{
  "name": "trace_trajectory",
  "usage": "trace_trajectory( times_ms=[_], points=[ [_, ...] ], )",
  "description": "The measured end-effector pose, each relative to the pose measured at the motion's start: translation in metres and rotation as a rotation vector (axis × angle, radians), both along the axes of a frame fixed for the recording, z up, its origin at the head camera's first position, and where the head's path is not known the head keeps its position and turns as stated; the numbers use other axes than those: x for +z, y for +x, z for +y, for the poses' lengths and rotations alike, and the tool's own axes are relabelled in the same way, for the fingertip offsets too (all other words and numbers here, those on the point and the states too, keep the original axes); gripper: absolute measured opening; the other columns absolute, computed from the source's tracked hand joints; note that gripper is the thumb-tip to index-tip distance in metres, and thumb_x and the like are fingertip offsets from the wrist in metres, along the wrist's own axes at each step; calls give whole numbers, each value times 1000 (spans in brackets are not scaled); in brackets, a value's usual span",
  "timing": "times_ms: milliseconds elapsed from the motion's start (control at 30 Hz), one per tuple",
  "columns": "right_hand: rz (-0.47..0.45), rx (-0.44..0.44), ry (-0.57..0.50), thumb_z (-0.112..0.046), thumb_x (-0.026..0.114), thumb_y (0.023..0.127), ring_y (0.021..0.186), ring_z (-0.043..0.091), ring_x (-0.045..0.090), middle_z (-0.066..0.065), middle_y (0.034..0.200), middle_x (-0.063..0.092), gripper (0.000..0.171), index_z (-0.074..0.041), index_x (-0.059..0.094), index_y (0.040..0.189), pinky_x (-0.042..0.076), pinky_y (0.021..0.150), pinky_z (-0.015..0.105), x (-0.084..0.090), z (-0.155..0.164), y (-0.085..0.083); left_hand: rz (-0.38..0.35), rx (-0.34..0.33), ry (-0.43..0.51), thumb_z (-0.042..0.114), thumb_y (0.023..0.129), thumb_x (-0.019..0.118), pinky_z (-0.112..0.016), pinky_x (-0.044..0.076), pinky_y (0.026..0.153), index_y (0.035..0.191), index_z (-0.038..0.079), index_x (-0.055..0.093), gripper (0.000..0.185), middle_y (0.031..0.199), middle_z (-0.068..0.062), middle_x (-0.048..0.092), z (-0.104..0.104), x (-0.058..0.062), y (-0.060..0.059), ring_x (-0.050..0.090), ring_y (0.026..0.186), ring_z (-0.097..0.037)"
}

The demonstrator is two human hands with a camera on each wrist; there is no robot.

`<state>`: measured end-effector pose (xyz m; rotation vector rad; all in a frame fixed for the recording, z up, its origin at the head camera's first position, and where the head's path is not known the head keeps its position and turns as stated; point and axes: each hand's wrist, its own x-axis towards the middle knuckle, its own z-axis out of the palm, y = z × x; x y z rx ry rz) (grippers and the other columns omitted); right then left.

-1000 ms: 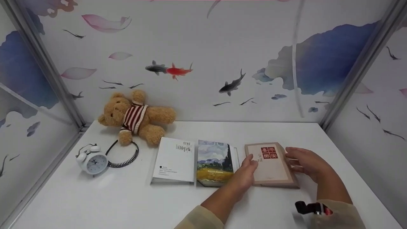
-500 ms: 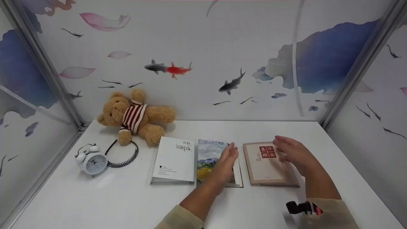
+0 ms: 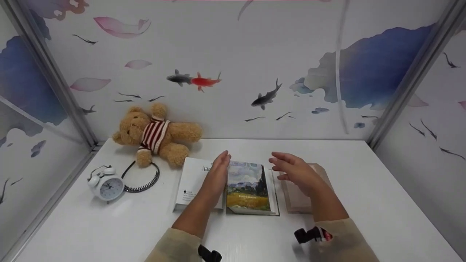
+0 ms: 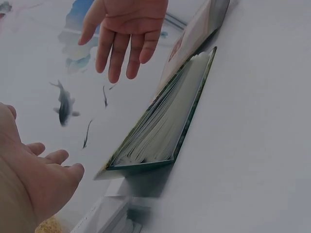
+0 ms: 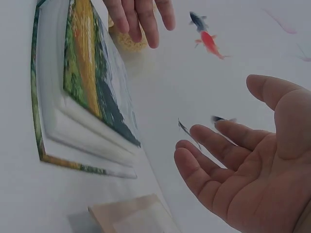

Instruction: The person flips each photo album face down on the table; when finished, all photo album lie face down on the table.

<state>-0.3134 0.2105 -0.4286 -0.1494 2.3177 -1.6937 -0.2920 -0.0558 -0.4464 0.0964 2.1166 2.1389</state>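
1. I see both hands flanking the painted-cover book (image 3: 247,189), which lies flat on the tabletop (image 3: 109,233) with its front cover up.
2. The left hand (image 3: 216,174) stands edge-on along the left side of that book, over the seam with the white book (image 3: 193,182). Its fingers are straight and together and hold nothing. I cannot tell whether its edge touches either cover.
3. The right hand (image 3: 296,174) hangs to the right of the painted-cover book, above the tan book (image 3: 291,200). Its palm is turned towards the left hand, its fingers are loosely spread and a little bent, and it is empty too.
4. I judge this to be an approach: the two palms face each other across the book and no grip is made yet.
5. In the left wrist view the book's page block (image 4: 165,121) shows as a thick, loose stack. A hold would call for both palms to press in on the long edges together, so that the cover stays shut and the neighbours are not dragged along.
6. The three books sit in a tight row, so there is little room for the fingers on either side of the painted-cover book.
7. Well to the left of that book are a teddy bear (image 3: 156,133), a black coiled cord (image 3: 145,187) and a white alarm clock (image 3: 107,185).
8. The tabletop is smooth and white, closed in by wall panels (image 3: 255,54) printed with fish, petals and blue washes and joined by metal corner posts.
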Motion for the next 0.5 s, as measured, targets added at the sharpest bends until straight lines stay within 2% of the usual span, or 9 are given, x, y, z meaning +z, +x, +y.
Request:
trace_trajectory(
  times_ms=[133,300,500],
  points=[
    [10,11,-25,-53,59,94,137,24,49,-3,149,50,58,-30,45,146,47,109,43,1,-10,1,47,55,-33,55,103,33,-49,23,124,155,26,28,59,161,2,33,-9,-1,-1,26,151,-25],
    [8,-9,-27,-52,62,93,136,22,50,-5,148,51,58,-32,47,144,46,110,44,-5,-10,1,34,92,14,54,104,34,-46,23,124,154,25,29,59,160,2,34,-11,-5,1,26,151,-22],
    [-23,-18,-36,-51,63,93,134,23,51,-4,147,52,55,-32,48,142,48,108,44,-17,-10,0,1,71,102,49,105,33,-47,22,125,154,21,30,56,161,-3,31,-7,-14,1,21,153,-25]
  ],
)
